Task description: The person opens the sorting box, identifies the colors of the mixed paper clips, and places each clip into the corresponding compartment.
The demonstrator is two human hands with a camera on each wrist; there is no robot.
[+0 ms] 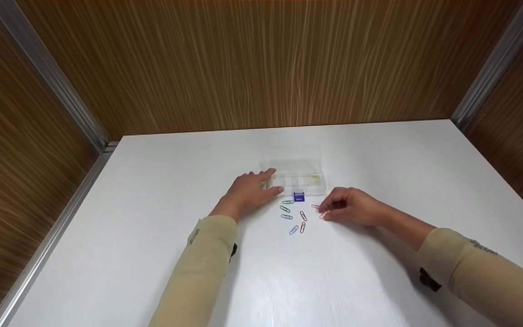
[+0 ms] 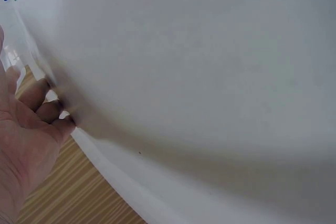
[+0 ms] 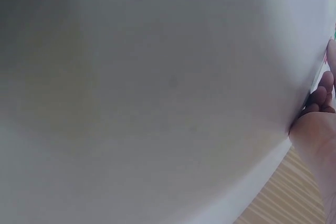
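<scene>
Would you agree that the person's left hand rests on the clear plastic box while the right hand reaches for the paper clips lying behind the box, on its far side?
Not quite: the paper clips lie in front of the clear plastic box, on its near side, as the head view shows. The left hand does rest on the box, and the right hand is at the pink clips.

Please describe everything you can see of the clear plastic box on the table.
The clear plastic box is a small, see-through organiser lying flat on the white table. Its lid looks open, folded back away from the person. Dividers seem to split it, and something yellowish shows at the right. The left hand rests against its left front corner.
</scene>
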